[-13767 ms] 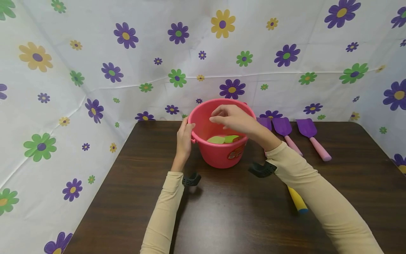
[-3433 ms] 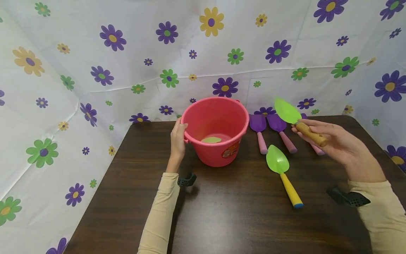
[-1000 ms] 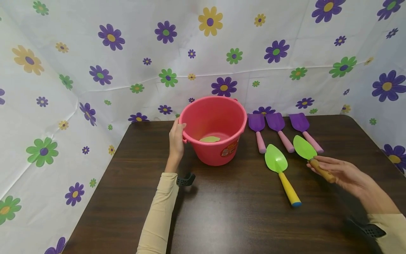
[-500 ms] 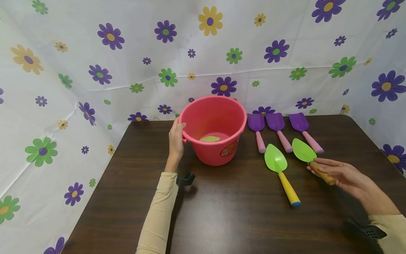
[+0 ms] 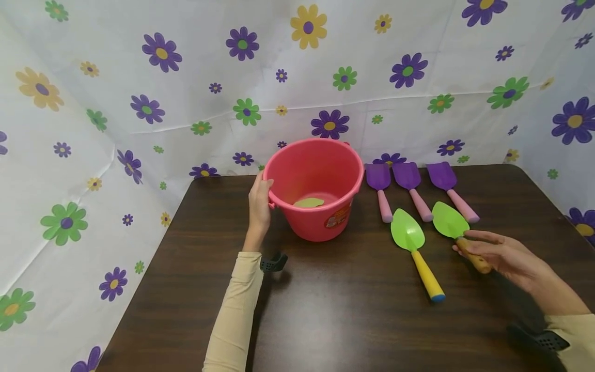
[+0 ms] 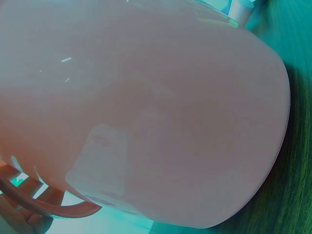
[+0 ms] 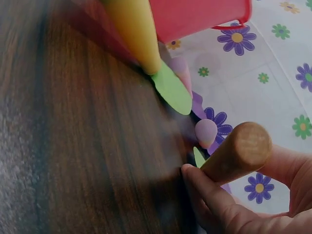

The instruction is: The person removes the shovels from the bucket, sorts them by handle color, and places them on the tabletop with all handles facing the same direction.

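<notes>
On the left, my left hand (image 5: 259,204) holds a pink bucket (image 5: 316,225) by its rim, the thumb over the edge. The bucket leans slightly toward me, and a pale green piece (image 5: 309,202) lies at its bottom. In the left wrist view, fingers (image 6: 29,187) show behind the bucket's handle loop (image 6: 73,210). My right hand (image 5: 516,261) pinches the wooden handle of a green trowel (image 5: 450,219), low at the tabletop. The right wrist view looks onto the butt of that wooden handle (image 7: 251,145), between thumb and fingers. Left of it lies a green trowel with a yellow handle (image 5: 425,274).
Behind the trowels, three purple shovels with pink handles lie in a row: a left one (image 5: 378,178), a middle one (image 5: 407,177) and a right one (image 5: 442,176). A flowered cloth (image 5: 186,119) hangs along the back of the dark wooden table (image 5: 325,310).
Earlier, my right hand was inside the bucket, then held the wooden-handled trowel raised near the shovels. It has since lowered the trowel beside the yellow-handled one. My left hand stays on the bucket.
</notes>
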Tool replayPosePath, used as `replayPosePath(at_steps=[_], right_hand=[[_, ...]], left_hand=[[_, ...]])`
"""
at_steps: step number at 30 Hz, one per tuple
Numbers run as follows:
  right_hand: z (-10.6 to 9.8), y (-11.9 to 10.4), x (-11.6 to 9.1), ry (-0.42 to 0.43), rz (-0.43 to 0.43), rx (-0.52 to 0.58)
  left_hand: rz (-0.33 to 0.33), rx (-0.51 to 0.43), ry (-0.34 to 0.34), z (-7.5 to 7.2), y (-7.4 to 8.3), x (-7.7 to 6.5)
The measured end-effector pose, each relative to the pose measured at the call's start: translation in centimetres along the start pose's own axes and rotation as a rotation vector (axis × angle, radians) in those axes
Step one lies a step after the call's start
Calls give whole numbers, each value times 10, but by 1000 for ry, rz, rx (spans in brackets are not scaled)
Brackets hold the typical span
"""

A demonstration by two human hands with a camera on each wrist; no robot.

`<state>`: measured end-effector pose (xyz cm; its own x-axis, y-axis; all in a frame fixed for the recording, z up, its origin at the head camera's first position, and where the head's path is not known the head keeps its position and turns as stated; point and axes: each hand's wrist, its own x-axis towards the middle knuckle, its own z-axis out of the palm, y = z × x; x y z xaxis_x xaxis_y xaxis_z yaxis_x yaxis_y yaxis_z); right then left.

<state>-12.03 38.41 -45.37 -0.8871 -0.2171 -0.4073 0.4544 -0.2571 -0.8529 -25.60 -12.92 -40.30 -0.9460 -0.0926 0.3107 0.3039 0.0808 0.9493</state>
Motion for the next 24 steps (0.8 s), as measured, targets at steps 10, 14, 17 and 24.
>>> replayPosePath(at_steps=[10,14,17,24], right_hand=[[6,-4,0,149,16,-344],[9,-6,-3,176,20,-561],[12,-7,-6,197,15,-669],[22,-5,-10,241,-28,-857]], left_hand=[[-12,9,2,1,1,1],[-14,6,3,1,1,0],[-22,6,2,1,1,-1],[-17,6,-5,1,1,2]])
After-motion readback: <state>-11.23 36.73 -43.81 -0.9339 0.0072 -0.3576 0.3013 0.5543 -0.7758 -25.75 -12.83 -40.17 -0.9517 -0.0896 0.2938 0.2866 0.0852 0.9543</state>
